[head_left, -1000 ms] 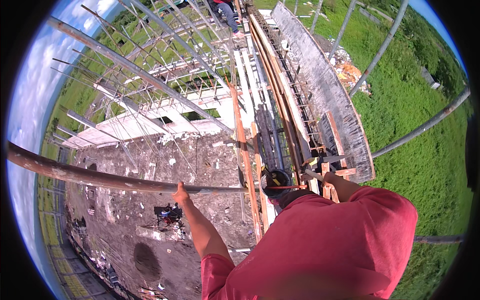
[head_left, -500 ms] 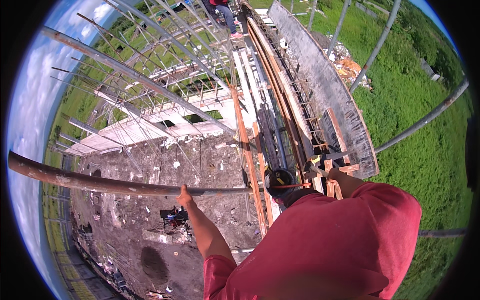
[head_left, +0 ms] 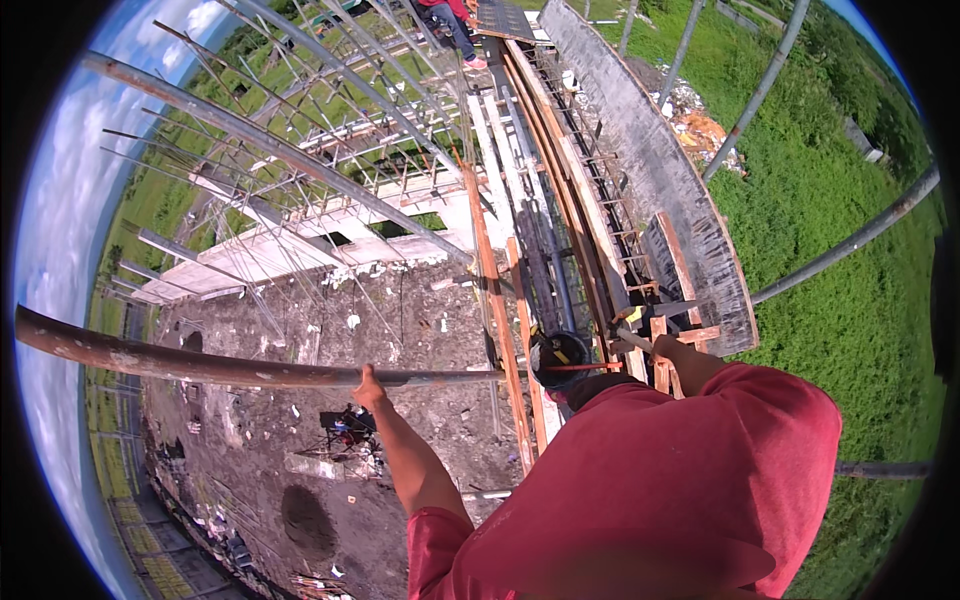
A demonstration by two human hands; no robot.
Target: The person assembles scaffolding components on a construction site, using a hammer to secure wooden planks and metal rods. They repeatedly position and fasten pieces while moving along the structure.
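Observation:
My left hand (head_left: 369, 388) is closed round a long rusty metal pipe (head_left: 230, 372) that runs level across the left side. At the right, my right hand (head_left: 667, 347) grips the pale wooden handle of what looks like a hammer (head_left: 633, 340); its head is small and hard to make out. Just beyond that hand lies a handsaw (head_left: 668, 310) with a grey blade and a yellow-and-black handle. Below the hand stand short wooden pieces (head_left: 660, 372) nailed together. Between my arms sits a round black bucket (head_left: 560, 352), with a thin orange-red strip across it.
Long planks (head_left: 488, 300) and pipes stretch ahead along a narrow high walkway. A curved grey form panel (head_left: 650, 130) borders it on the right, beside rebar. Scaffold poles (head_left: 280, 150) cross at left above bare ground. A person (head_left: 450, 25) stands at the far end.
The hammer's handle has tilted slightly in my right hand. My left hand stays on the pipe. At the far end, a dark panel has come into view beside the person.

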